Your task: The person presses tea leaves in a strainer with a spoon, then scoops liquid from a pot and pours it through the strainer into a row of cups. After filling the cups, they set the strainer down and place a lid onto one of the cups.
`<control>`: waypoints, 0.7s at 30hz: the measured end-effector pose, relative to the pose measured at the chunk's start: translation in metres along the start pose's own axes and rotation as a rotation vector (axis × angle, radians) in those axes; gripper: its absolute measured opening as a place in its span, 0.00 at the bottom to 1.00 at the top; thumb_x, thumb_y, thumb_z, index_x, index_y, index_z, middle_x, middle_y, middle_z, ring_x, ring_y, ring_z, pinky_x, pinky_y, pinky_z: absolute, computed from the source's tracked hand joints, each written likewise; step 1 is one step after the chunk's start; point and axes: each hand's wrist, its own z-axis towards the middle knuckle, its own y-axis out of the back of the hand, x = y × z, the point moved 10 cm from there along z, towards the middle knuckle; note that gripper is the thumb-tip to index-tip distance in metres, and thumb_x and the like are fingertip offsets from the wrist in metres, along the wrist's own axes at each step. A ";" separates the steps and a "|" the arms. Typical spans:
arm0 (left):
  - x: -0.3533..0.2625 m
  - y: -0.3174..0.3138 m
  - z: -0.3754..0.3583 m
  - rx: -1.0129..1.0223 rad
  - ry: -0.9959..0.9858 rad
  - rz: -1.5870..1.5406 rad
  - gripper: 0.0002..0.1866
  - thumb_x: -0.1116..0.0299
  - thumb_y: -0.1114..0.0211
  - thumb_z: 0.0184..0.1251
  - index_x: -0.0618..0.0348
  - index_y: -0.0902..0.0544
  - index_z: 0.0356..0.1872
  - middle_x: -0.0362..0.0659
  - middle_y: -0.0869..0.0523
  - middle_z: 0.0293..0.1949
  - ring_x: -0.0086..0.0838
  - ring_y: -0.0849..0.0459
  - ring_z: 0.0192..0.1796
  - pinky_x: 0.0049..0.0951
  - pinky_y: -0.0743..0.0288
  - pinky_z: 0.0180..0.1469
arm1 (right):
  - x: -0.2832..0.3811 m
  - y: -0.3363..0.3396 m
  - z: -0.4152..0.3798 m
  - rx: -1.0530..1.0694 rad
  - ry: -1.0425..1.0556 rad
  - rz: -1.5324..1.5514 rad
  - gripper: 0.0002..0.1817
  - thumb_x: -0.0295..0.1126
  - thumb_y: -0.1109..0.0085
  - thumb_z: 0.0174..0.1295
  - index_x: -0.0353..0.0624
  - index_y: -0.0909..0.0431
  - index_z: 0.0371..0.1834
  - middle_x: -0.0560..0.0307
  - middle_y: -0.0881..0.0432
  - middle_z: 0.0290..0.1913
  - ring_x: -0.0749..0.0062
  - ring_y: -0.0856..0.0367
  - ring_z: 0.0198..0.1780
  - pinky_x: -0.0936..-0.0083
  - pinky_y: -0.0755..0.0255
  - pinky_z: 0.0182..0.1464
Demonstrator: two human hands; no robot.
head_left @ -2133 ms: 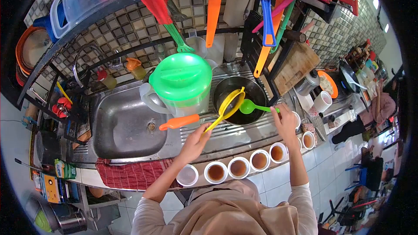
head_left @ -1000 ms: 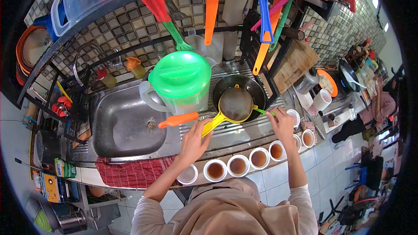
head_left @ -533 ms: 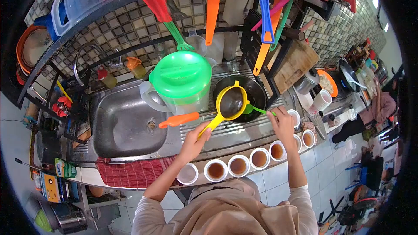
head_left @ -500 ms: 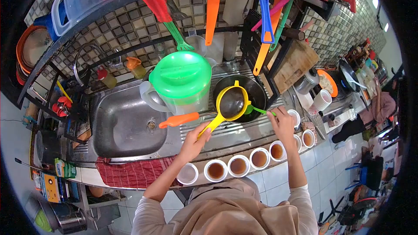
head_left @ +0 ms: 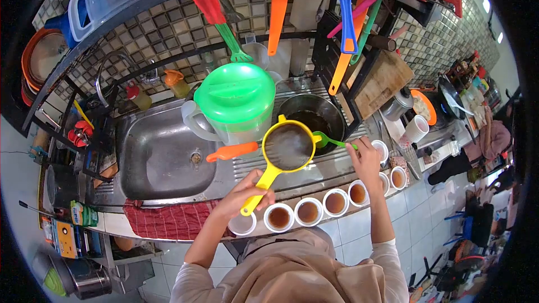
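My left hand (head_left: 250,192) is closed around the handle of a yellow strainer (head_left: 269,176), which is held level in front of the dark pot (head_left: 343,118). Through its mesh the steel drainer shows dimly. Between the fingers of my right hand (head_left: 365,160) is the handle of a green spoon (head_left: 340,143), its bowl at the pot's near rim, close against the strainer's right side. Dark liquid lies in the pot. Below my hands, a row of white cups (head_left: 279,217) lines the counter's edge, several holding brown liquid. The leftmost cup (head_left: 242,224), under the strainer handle, looks pale inside.
A clear pitcher with a green lid (head_left: 234,93) stands left of the pot, above an orange handle (head_left: 232,152). Further left is the steel sink (head_left: 168,157), with a red cloth (head_left: 168,220) before it. Utensils hang overhead, including an orange one (head_left: 279,17).
My left hand has drawn the strainer from over the pot toward me, uncovering more of the pot. My right hand and the spoon stay almost in place.
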 end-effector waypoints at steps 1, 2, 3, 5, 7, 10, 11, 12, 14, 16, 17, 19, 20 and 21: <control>0.003 0.001 -0.006 -0.024 0.017 -0.057 0.11 0.70 0.52 0.62 0.57 0.38 0.43 0.44 0.27 0.22 0.21 0.33 0.17 0.18 0.40 0.20 | 0.000 0.000 0.000 -0.001 0.000 -0.007 0.09 0.35 0.46 0.56 0.40 0.25 0.28 0.51 0.27 0.29 0.52 0.26 0.28 0.64 0.35 0.27; 0.005 0.001 -0.011 -0.049 0.035 -0.115 0.13 0.70 0.51 0.59 0.59 0.38 0.44 0.45 0.28 0.20 0.22 0.33 0.16 0.18 0.41 0.18 | 0.001 0.000 -0.001 0.003 0.000 -0.005 0.09 0.35 0.46 0.56 0.40 0.25 0.28 0.51 0.27 0.29 0.52 0.26 0.28 0.64 0.35 0.27; 0.007 0.002 -0.017 -0.109 0.059 -0.041 0.10 0.69 0.53 0.59 0.59 0.37 0.41 0.42 0.31 0.16 0.21 0.34 0.16 0.18 0.42 0.18 | 0.004 0.002 -0.001 0.002 0.007 -0.015 0.09 0.35 0.46 0.56 0.40 0.25 0.28 0.51 0.26 0.29 0.52 0.26 0.29 0.65 0.35 0.27; 0.009 0.002 -0.032 -0.181 0.074 0.012 0.09 0.69 0.53 0.60 0.59 0.36 0.40 0.41 0.32 0.16 0.20 0.35 0.16 0.18 0.43 0.17 | 0.010 -0.002 -0.004 0.023 0.018 -0.019 0.09 0.34 0.46 0.56 0.39 0.25 0.29 0.51 0.26 0.30 0.52 0.26 0.29 0.65 0.34 0.28; 0.011 0.007 -0.043 -0.251 0.079 0.088 0.08 0.66 0.53 0.64 0.58 0.35 0.39 0.38 0.33 0.16 0.18 0.36 0.16 0.18 0.45 0.17 | 0.014 0.001 -0.005 -0.005 0.028 -0.020 0.08 0.33 0.46 0.55 0.39 0.25 0.29 0.51 0.26 0.30 0.53 0.26 0.30 0.66 0.34 0.28; 0.001 0.002 -0.063 -0.279 0.074 0.129 0.08 0.63 0.54 0.68 0.56 0.38 0.40 0.37 0.33 0.17 0.16 0.36 0.18 0.17 0.43 0.20 | 0.016 0.000 -0.008 -0.029 -0.013 0.018 0.08 0.33 0.46 0.55 0.38 0.25 0.29 0.51 0.26 0.30 0.53 0.26 0.30 0.66 0.34 0.29; 0.000 0.003 -0.069 -0.286 0.070 0.126 0.08 0.63 0.54 0.68 0.56 0.38 0.40 0.37 0.33 0.17 0.16 0.36 0.18 0.17 0.43 0.20 | 0.017 -0.002 -0.008 -0.026 -0.006 0.021 0.08 0.33 0.46 0.55 0.38 0.25 0.29 0.51 0.26 0.30 0.53 0.26 0.30 0.66 0.34 0.29; 0.000 0.005 -0.076 -0.290 0.051 0.085 0.08 0.64 0.53 0.68 0.56 0.38 0.40 0.37 0.33 0.17 0.16 0.35 0.18 0.17 0.42 0.21 | 0.016 -0.002 -0.008 -0.035 -0.012 0.036 0.08 0.33 0.46 0.55 0.38 0.25 0.30 0.51 0.26 0.30 0.53 0.26 0.29 0.66 0.35 0.28; 0.002 0.009 -0.088 -0.300 0.030 0.042 0.07 0.65 0.53 0.68 0.56 0.37 0.39 0.37 0.33 0.18 0.16 0.35 0.19 0.17 0.42 0.21 | 0.017 -0.002 -0.007 -0.040 -0.014 0.055 0.08 0.32 0.46 0.55 0.38 0.25 0.31 0.51 0.26 0.30 0.54 0.27 0.28 0.67 0.35 0.28; 0.003 0.015 -0.099 -0.318 -0.035 0.107 0.07 0.66 0.53 0.68 0.56 0.36 0.39 0.36 0.32 0.19 0.16 0.34 0.19 0.17 0.41 0.22 | 0.019 -0.001 -0.009 -0.036 -0.051 0.069 0.08 0.32 0.46 0.56 0.38 0.25 0.32 0.51 0.27 0.30 0.57 0.27 0.25 0.69 0.35 0.27; 0.002 0.012 -0.106 -0.319 -0.039 0.106 0.06 0.67 0.52 0.68 0.57 0.36 0.39 0.36 0.32 0.19 0.17 0.33 0.19 0.18 0.41 0.22 | 0.023 0.001 -0.010 -0.040 -0.052 0.093 0.08 0.32 0.46 0.56 0.38 0.25 0.32 0.51 0.27 0.30 0.60 0.28 0.23 0.70 0.36 0.26; 0.009 0.011 -0.118 -0.319 -0.031 0.101 0.08 0.68 0.52 0.66 0.59 0.35 0.42 0.37 0.31 0.19 0.18 0.32 0.19 0.19 0.40 0.21 | 0.026 0.001 -0.014 -0.042 -0.059 0.106 0.08 0.32 0.46 0.56 0.37 0.25 0.32 0.51 0.27 0.30 0.61 0.29 0.23 0.71 0.36 0.26; 0.013 0.010 -0.124 -0.312 -0.032 0.100 0.10 0.69 0.51 0.65 0.61 0.34 0.45 0.38 0.31 0.19 0.20 0.31 0.18 0.20 0.39 0.20 | 0.026 0.001 -0.013 -0.056 -0.062 0.116 0.08 0.31 0.46 0.56 0.37 0.25 0.32 0.50 0.27 0.30 0.61 0.29 0.23 0.71 0.36 0.26; 0.028 0.016 -0.132 -0.335 -0.028 0.048 0.10 0.69 0.49 0.63 0.61 0.32 0.43 0.38 0.29 0.22 0.21 0.29 0.19 0.20 0.37 0.21 | 0.027 0.000 -0.015 -0.060 -0.050 0.095 0.08 0.31 0.47 0.57 0.37 0.26 0.31 0.50 0.27 0.30 0.61 0.29 0.23 0.71 0.36 0.27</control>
